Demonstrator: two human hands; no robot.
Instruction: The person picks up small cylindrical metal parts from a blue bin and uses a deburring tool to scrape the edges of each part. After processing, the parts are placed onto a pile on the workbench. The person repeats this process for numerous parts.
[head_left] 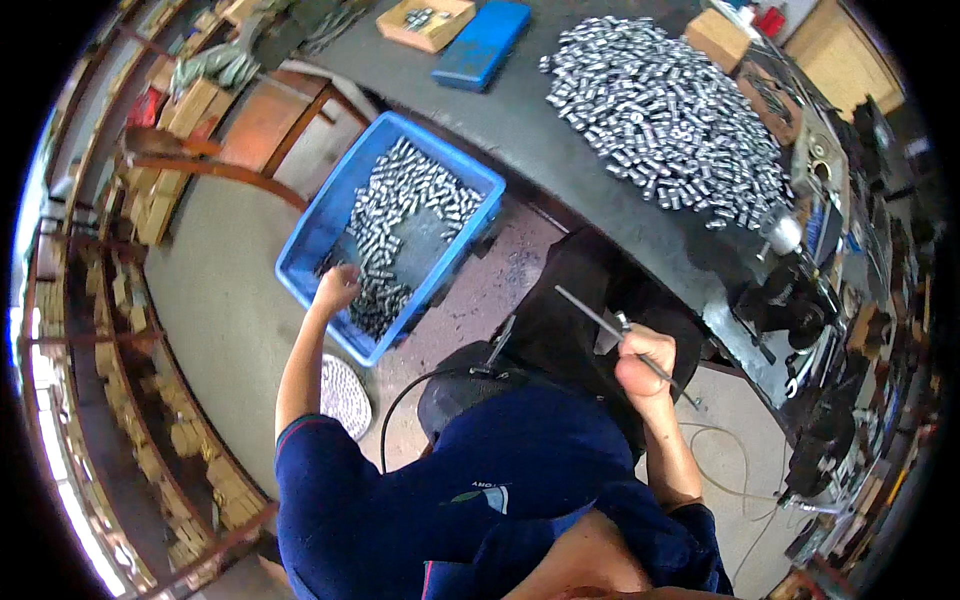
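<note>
My left hand (338,288) is over the near left part of a blue plastic bin (288,262), its fingers curled; whatever they hold is hidden. Small shiny metal cylinders (400,195) lie in the bin's far part, and darker small metal pieces (378,306) are heaped in the near part, beside that hand. On the other side, my right hand (645,360) is closed around a long thin metal rod (588,308), which slants above my lap. A small shiny piece (622,320) shows by its fingers; I cannot tell whether it is gripped.
A big heap of metal cylinders (660,110) covers part of the dark workbench (520,130). Behind are a blue case (482,45) and a cardboard tray (425,22). A wooden chair (262,135) stands left of the bin. Tools, including a wrench (798,375), crowd the bench's right end.
</note>
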